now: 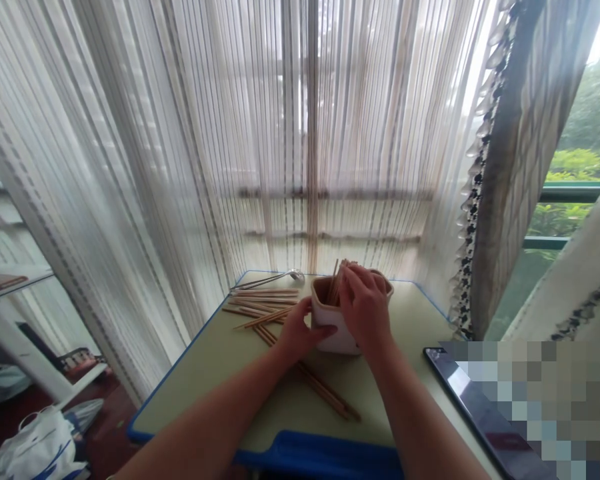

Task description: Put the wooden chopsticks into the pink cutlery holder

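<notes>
A white utensil holder (331, 333) with a brown rim stands on the table in front of me. My left hand (305, 328) grips its left side, with the thumb along the front wall. Over the holder's opening, my right hand (364, 293) is closed around a bundle of thin wooden chopsticks (335, 288), whose lower ends are inside the holder. Much of the bundle is hidden by my fingers. More chopsticks (265, 309) lie in a loose pile left of the holder. A few chopsticks (325, 393) extend under my left wrist toward the front.
A metal utensil (260, 283) with a rounded, shiny end lies at the table's back left. On the right rests a dark tablet or phone (460, 390), partly pixelated. The table (195, 393) has a blue edge. Striped curtains (300, 133) hang right behind it.
</notes>
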`<state>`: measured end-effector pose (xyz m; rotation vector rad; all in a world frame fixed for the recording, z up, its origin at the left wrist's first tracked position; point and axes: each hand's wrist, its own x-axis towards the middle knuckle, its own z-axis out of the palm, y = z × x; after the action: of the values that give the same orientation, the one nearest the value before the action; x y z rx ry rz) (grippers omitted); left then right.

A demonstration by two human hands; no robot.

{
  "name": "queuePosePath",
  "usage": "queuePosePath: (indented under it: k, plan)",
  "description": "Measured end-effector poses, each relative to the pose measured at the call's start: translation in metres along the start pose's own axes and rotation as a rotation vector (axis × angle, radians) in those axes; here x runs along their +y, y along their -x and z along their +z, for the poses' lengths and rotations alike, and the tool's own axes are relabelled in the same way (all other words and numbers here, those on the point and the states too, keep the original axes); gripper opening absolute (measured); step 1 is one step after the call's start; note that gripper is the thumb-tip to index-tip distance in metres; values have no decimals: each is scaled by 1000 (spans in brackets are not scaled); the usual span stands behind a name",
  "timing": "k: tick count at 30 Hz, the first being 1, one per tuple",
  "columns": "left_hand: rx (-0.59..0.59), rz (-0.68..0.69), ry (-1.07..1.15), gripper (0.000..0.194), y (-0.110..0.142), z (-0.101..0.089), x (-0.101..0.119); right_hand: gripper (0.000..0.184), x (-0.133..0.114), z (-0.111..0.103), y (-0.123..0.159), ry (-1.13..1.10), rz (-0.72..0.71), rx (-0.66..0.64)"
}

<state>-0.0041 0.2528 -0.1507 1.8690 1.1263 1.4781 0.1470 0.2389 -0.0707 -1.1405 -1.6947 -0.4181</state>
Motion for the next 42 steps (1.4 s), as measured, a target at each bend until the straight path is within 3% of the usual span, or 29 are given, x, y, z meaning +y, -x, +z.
queuePosePath:
  k: [10, 19, 22, 27, 33, 42]
  plan:
    - [-16, 30, -55, 62, 0, -2, 4, 42, -6, -7, -2, 118, -39, -162]
    - [-28, 54, -77, 61, 0, -4, 4, 34, -6, -8, 1, 180, -9, -99]
    - [-11, 33, -98, 63, 1, -5, 1, 40, -6, -6, 0, 189, -38, -55]
    - [-17, 36, -99, 66, 0, -5, -1, 47, -6, -4, -6, 198, -156, -185]
    - [-29, 68, -117, 67, 0, -5, -1, 44, -4, -7, -14, 228, -156, -279]
    - [-23, 76, -150, 66, 3, -3, 1, 37, -2, -9, -12, 219, -72, -226]
